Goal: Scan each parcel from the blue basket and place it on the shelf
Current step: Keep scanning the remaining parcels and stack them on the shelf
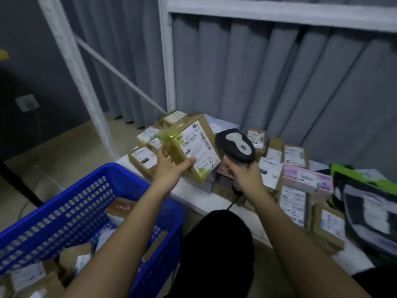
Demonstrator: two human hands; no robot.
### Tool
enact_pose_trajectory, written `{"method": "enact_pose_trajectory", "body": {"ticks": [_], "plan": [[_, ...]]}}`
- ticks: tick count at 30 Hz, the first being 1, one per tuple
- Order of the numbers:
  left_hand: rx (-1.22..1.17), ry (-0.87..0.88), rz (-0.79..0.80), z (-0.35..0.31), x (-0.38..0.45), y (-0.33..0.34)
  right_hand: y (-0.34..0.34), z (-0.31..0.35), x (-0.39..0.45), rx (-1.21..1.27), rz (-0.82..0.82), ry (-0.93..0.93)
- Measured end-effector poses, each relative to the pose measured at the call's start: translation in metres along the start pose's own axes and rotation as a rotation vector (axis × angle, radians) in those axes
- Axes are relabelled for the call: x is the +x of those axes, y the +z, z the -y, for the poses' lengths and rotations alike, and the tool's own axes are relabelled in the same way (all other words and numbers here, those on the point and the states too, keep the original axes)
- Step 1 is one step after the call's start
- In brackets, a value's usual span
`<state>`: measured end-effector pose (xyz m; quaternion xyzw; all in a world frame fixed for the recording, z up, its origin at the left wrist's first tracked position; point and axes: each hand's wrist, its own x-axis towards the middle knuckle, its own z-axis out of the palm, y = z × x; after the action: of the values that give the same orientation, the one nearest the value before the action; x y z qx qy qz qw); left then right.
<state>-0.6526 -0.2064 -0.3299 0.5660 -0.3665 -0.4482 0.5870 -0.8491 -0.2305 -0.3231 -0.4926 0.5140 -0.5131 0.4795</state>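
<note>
— Presently, from the head view, we record the left hand (pixel 169 166) gripping a small brown cardboard parcel with yellow tape and a white label (pixel 191 151), thumb on the label face, held above the low white shelf (pixel 193 201). What of the right?

— We find the right hand (pixel 242 175) wrapped round the black-and-grey handheld scanner (pixel 235 147), just beside the label.

— Handling?

— We judge it light and stiff; the glossy tape may slip, so hold by the bare cardboard edges. More parcels remain in the blue plastic basket (pixel 71 203).
</note>
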Motion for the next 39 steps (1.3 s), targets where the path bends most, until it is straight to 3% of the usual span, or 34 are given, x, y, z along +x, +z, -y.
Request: {"method": "enact_pose_trajectory", "body": {"ticks": [6,10,15,24,30,39], "plan": [[0.136,0.066,0.274,-0.005,0.021,0.111,-0.127,0.004,0.004,-0.235,-0.071,-0.047],[0.219,0.01,0.313,0.022,0.016,0.151,-0.176,-0.017,-0.002,-0.295,-0.089,0.048],[0.197,-0.028,0.253,0.04,0.007,0.158,-0.176,-0.017,-0.005,-0.192,-0.094,0.083],[0.248,-0.015,0.217,0.039,0.013,0.142,-0.182,0.003,-0.033,-0.24,0.065,0.048],[0.287,0.015,0.226,0.039,0.014,0.143,-0.183,0.01,-0.043,-0.173,-0.039,0.019],[0.31,0.04,0.219,0.036,0.009,0.144,-0.188,0.011,-0.042,-0.18,-0.036,0.025]]}}
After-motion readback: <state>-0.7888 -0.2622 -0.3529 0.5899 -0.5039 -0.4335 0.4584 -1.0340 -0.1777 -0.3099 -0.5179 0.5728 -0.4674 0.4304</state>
